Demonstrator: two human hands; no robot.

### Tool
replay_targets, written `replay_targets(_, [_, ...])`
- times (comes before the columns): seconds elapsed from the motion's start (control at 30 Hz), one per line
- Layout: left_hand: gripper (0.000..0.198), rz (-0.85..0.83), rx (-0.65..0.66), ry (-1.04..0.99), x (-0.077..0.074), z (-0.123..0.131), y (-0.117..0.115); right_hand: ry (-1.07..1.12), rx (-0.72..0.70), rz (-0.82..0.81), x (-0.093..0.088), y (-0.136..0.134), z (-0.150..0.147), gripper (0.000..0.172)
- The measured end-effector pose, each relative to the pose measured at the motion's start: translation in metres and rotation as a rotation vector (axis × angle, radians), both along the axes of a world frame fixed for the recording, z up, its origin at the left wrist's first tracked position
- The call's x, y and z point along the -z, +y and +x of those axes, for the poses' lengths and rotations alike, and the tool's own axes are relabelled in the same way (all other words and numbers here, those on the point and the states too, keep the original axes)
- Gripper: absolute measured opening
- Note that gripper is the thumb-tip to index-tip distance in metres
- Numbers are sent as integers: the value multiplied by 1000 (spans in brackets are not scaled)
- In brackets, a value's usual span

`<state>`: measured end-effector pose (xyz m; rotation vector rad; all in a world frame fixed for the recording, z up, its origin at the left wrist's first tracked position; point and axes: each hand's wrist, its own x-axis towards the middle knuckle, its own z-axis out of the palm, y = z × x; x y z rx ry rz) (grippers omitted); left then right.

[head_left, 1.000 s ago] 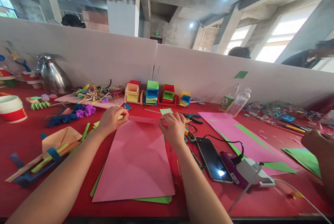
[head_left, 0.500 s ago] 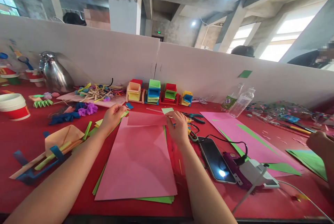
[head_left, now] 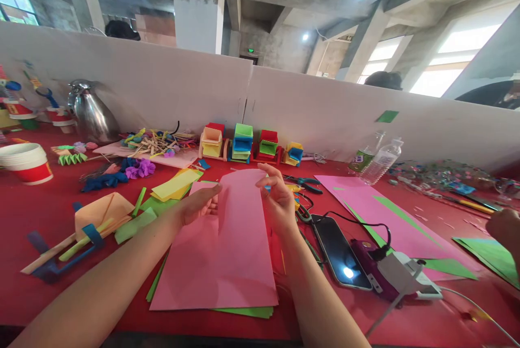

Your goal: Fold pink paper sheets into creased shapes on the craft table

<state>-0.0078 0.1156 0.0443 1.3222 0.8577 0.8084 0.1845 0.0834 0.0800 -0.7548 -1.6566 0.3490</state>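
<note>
"Where is the pink paper strip [head_left: 241, 196]?"

"Above the upper part of the large pink sheet [head_left: 182, 286], raised between the two hands, its top curled over. Its lower end blends into the sheet's colour, so I can't say where it stops."

"And the hands?"

"The left hand [head_left: 202, 204] is over the sheet's upper left, thumb against the strip's left edge, fingers loosely bent. The right hand [head_left: 279, 196] is at the sheet's upper right, fingertips by the strip's other edge, fingers parted. Whether either one truly pinches it, I can't tell."

"What lies around the sheet?"

"Green paper [head_left: 246, 312] pokes out beneath it. A smartphone [head_left: 339, 248] lies to its right, with pliers [head_left: 311, 184] past its upper right corner. Folded paper boxes [head_left: 242, 144] line up beyond its far edge. Left of it sit yellow paper pieces [head_left: 174, 183] and, farther off, a peach paper construction [head_left: 99, 211]."

"Anyone else?"

"Another person's hand [head_left: 505, 231], well to the sheet's right."
</note>
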Motion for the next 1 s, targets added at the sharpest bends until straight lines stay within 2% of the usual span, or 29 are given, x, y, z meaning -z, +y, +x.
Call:
replay_targets(0.07, [41,-187,82,-117,-1,-1,-1,42,-26,-21,1,1,-1,8])
replay_targets(0.13, [27,-273,42,-209,-2,-8,3,48,2,-48,3,5,2,8])
replay_targets(0.2, [19,-258,-33,-245,-4,-17,9,45,91,-72,5,11,8,13])
replay_targets(0.27, [22,-216,-115,-260,-7,-25,15,57,204,-80,6,14,12,20])
replay_targets(0.33, [27,-169,-225,-242,-11,-27,15,42,238,-128,6,14,11,20])
replay_targets(0.4, [30,-129,-308,-197,-13,-21,8,-17,144,-263,8,9,1,17])
replay_targets(0.43, [30,-127,-301,-173,-14,-15,3,-42,76,-365,9,5,-7,20])
replay_targets(0.53, [32,-24,-259,-200,-12,3,-16,-42,-126,-565,13,-10,-32,48])
replay_targets(0.63, [43,113,-340,-162,-8,14,-33,12,-236,-649,14,-24,-50,68])
replay_targets(0.73, [54,107,-475,-77,-4,14,-43,81,-281,-713,11,-33,-58,80])
replay_targets(0.8, [58,59,-512,-60,-2,13,-46,120,-284,-730,8,-36,-60,82])
replay_targets(0.9, [59,63,-514,-84,-1,15,-48,205,-349,-727,5,-38,-61,74])
replay_targets(1.0, [49,122,-441,-145,-6,16,-47,312,-411,-809,3,-35,-57,61])
